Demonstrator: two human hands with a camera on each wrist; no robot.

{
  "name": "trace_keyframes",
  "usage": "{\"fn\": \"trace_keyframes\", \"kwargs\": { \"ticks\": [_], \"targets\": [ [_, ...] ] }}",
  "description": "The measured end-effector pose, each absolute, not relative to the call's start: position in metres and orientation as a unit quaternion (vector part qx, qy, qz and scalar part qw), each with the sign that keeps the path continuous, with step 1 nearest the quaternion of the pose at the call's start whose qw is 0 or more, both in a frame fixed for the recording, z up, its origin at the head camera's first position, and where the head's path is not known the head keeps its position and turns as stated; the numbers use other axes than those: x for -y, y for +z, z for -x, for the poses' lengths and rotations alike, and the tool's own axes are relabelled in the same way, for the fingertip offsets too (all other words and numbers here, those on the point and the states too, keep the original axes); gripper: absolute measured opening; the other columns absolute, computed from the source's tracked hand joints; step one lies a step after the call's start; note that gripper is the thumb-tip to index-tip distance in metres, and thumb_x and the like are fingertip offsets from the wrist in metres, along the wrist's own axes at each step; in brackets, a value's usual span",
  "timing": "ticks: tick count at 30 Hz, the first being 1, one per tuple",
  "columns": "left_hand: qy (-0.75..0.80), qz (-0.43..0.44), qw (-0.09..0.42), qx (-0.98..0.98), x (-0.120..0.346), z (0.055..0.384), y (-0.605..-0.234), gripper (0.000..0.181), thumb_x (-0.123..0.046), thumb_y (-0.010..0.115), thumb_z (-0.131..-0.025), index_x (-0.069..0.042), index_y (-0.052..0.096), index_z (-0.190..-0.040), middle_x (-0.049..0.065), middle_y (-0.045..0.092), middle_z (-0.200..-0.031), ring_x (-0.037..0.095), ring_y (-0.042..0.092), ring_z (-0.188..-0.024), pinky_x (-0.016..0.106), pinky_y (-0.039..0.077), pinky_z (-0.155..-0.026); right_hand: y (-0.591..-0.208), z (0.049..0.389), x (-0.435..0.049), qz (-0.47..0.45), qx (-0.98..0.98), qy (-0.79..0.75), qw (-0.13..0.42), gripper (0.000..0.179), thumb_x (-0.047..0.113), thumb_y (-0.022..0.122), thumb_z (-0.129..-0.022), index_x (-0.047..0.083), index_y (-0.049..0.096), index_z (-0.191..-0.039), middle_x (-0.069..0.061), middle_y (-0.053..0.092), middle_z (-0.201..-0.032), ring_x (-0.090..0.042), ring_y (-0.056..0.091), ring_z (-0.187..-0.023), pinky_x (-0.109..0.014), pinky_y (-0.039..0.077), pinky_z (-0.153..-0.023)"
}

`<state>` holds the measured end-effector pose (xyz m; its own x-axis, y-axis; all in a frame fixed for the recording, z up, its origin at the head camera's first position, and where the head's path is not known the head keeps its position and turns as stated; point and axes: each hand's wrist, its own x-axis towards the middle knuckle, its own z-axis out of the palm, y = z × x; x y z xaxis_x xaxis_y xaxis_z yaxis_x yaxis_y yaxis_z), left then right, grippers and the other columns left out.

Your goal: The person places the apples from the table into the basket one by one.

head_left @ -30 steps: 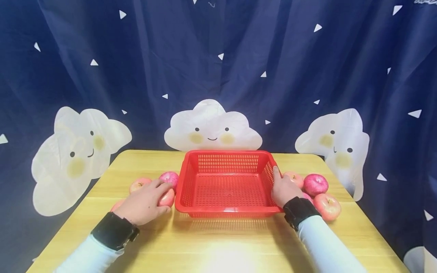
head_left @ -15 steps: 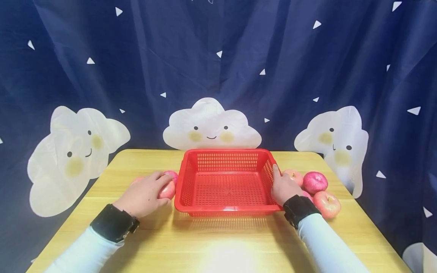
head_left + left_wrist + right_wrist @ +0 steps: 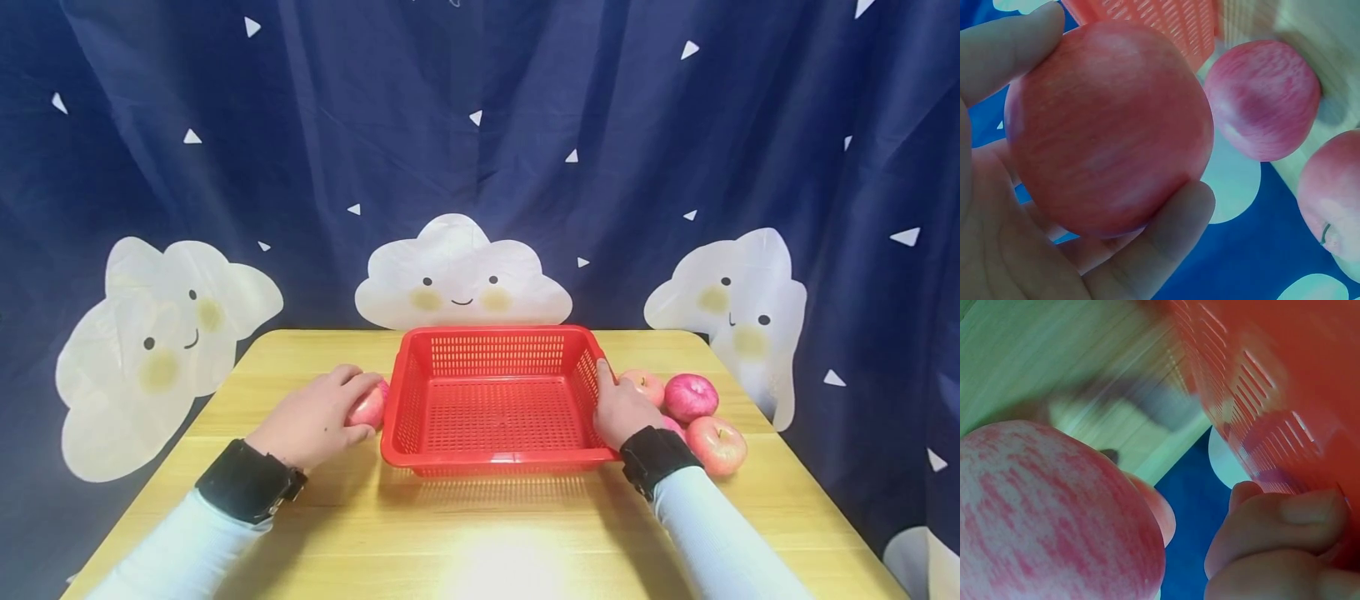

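A red perforated plastic basket (image 3: 498, 460) stands in the middle of the wooden table. My right hand (image 3: 626, 414) grips its right rim, with the thumb along the top; in the right wrist view, the curled fingers (image 3: 1275, 531) lie against the basket wall (image 3: 1310, 381). To the basket's left, my left hand (image 3: 311, 421) holds a pinkish-red apple (image 3: 366, 408) between thumb and fingers. That apple (image 3: 1110, 131) fills much of the left wrist view. A deeper pink apple (image 3: 386, 388) peeks out behind it, mostly hidden.
Several apples sit right of the basket, including a dark pink one (image 3: 692, 397) and a paler one (image 3: 717, 446). Two more apples, one striped (image 3: 1263, 100) and one with a stem (image 3: 1338, 197), show in the left wrist view. A blue curtain (image 3: 480, 108) hangs behind the table.
My left hand has moved slightly away from me with its fingers round the apple, and now covers the apples seen earlier at its left. The right hand stays on the basket rim.
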<state>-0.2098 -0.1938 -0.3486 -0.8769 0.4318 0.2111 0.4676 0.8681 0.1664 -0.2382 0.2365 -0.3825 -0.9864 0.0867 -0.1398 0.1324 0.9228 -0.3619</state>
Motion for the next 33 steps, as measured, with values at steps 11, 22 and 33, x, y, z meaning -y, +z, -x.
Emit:
{"fn": "trace_keyframes", "kwargs": {
  "ticks": [11,22,33],
  "targets": [
    [-0.093,0.240,0.083,0.963,0.185,0.216,-0.337,0.079,-0.035,0.091,-0.071,-0.014,0.059,-0.140,0.007,0.058,-0.120,0.027,0.058,-0.099,0.045,0.057,-0.074,-0.384,0.236,-0.239,-0.036,-0.984,-0.170,0.049,0.068,0.025,0.045,-0.107,0.009,0.010,-0.163,-0.033,0.048,-0.136,-0.044,0.060,-0.106,-0.054,0.056,-0.078],
    [-0.093,0.258,0.085,0.958,0.172,0.223,-0.326,0.074,-0.032,0.090,-0.073,-0.021,0.059,-0.139,0.004,0.057,-0.119,0.024,0.057,-0.100,0.044,0.056,-0.076,-0.386,0.238,-0.241,-0.050,-0.981,-0.182,0.052,0.067,0.031,0.043,-0.107,0.012,0.011,-0.163,-0.027,0.049,-0.129,-0.041,0.061,-0.100,-0.047,0.055,-0.071],
    [-0.080,0.269,0.061,0.958,0.156,0.230,-0.321,0.076,-0.035,0.089,-0.074,-0.017,0.058,-0.141,0.005,0.056,-0.121,0.025,0.058,-0.101,0.042,0.057,-0.077,-0.383,0.238,-0.240,-0.056,-0.976,-0.197,0.078,0.070,0.031,0.046,-0.107,0.015,0.009,-0.164,-0.027,0.046,-0.135,-0.041,0.060,-0.103,-0.041,0.056,-0.067]
  ]
}}
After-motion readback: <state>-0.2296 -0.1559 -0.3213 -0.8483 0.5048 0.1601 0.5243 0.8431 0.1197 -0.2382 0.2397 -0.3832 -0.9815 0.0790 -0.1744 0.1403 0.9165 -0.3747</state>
